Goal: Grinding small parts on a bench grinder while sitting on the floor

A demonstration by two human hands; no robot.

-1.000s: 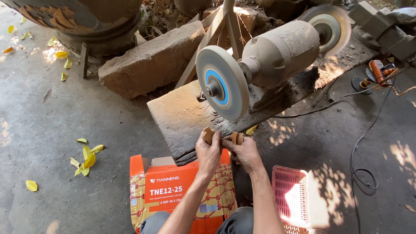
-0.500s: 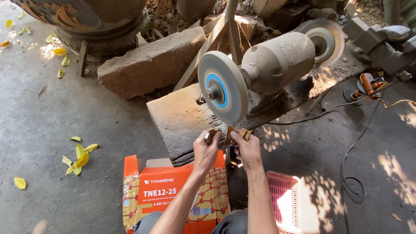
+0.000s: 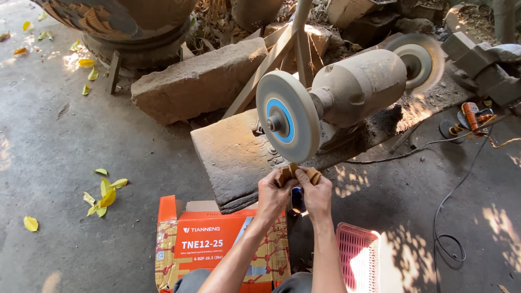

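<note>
Wooden piece, small and brown, sits just below the middle of the frame, clamped between both my hands and pressed up against the lower rim of the grinding wheel.

Going by size: a big carved clay pot fills the upper left, with a rough stone block lying beside it toward the centre. A flat stone slab in the middle of the frame carries the bench grinder, whose dusty motor body runs up to the right, where a second wheel sits at its far end. The near wheel is pale with a blue centre and faces me at centre frame.

At the lower left of centre stands an orange cardboard box, open at the top. A pink plastic basket sits at the bottom right of centre, partly in bright sun. A black cable loops across the concrete on the right, and an orange power tool lies at the right edge. Yellow leaves are scattered at the left.

My left hand grips the piece from the left, fingers closed round it. My right hand grips it from the right, likewise closed, the two hands nearly touching.
</note>
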